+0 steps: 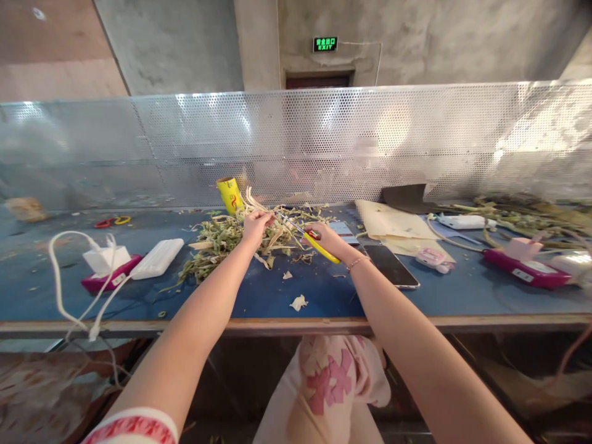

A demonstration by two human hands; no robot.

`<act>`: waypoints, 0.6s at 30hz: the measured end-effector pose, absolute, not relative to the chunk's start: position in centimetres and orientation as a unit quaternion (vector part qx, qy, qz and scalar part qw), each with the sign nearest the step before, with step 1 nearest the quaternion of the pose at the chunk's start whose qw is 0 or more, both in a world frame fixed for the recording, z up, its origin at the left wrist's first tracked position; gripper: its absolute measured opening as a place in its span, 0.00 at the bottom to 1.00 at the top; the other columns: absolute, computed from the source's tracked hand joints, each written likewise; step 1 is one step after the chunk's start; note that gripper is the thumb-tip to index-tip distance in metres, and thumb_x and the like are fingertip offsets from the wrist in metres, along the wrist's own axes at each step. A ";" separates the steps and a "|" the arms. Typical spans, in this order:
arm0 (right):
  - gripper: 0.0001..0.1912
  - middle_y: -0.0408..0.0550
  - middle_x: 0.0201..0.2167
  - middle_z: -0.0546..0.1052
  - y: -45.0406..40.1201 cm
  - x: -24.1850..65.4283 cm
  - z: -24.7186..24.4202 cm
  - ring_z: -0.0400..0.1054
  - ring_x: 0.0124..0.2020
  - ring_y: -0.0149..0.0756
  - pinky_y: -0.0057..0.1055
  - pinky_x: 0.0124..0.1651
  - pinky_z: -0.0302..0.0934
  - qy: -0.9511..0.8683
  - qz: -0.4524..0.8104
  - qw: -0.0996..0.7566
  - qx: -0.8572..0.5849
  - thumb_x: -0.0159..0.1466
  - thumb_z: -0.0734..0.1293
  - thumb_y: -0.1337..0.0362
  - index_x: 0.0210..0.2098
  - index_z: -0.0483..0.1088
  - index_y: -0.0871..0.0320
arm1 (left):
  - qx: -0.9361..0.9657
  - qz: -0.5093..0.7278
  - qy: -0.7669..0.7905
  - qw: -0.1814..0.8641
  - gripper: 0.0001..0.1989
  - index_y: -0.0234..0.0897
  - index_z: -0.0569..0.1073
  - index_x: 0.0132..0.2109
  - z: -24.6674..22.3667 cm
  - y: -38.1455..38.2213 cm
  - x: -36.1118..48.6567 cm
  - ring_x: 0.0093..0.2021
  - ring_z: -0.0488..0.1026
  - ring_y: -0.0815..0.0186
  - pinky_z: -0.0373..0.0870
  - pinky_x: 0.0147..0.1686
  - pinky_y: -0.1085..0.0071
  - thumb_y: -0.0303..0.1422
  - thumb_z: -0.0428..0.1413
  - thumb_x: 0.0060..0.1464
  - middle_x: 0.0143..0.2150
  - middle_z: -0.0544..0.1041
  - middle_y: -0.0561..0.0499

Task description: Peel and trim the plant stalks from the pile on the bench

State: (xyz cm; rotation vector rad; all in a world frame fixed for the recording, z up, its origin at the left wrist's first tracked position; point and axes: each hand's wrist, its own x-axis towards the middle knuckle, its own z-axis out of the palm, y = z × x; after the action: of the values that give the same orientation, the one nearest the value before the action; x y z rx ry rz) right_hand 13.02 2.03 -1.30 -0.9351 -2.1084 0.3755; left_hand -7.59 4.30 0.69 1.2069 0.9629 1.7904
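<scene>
My left hand [257, 226] is closed in a pinch over a heap of dried, leafy plant stems [208, 240]. Pale stem strips [252, 198] stick up beside its fingers, and the exact piece pinched is too small to tell apart. In my right hand [327, 239] are yellow-handled scissors [319, 246], the metal blades pointing left toward my left fingertips. Two pale scraps [299, 303] lie on the blue tabletop [259, 299] below the hands. Behind the heap stands a yellow cardboard tube [230, 195], slightly tilted.
At left are a magenta power strip [111, 275], a white power bank [157, 259] and red-yellow scissors [112, 221]. At right lie a phone [391, 266], brown paper [393, 221], a pink case [433, 259] and another power strip [527, 271]. A perforated metal panel [314, 142] rises behind.
</scene>
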 end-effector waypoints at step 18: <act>0.18 0.53 0.37 0.70 2.1 12.9 -1.4 0.65 0.41 0.38 0.36 0.45 0.61 -0.825 0.149 0.393 -0.378 0.51 0.68 0.54 0.36 0.72 0.59 | 0.492 0.691 0.392 0.357 0.12 0.35 0.64 0.26 0.9 4.0 -7.2 0.24 0.69 0.71 0.66 0.32 0.71 0.26 0.60 0.32 0.22 0.72 0.55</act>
State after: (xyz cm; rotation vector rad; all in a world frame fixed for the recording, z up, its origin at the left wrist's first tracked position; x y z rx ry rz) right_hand 12.95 2.08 -1.40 -0.9584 -2.0950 0.3784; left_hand -7.22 4.00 0.91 1.2691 1.0108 1.7833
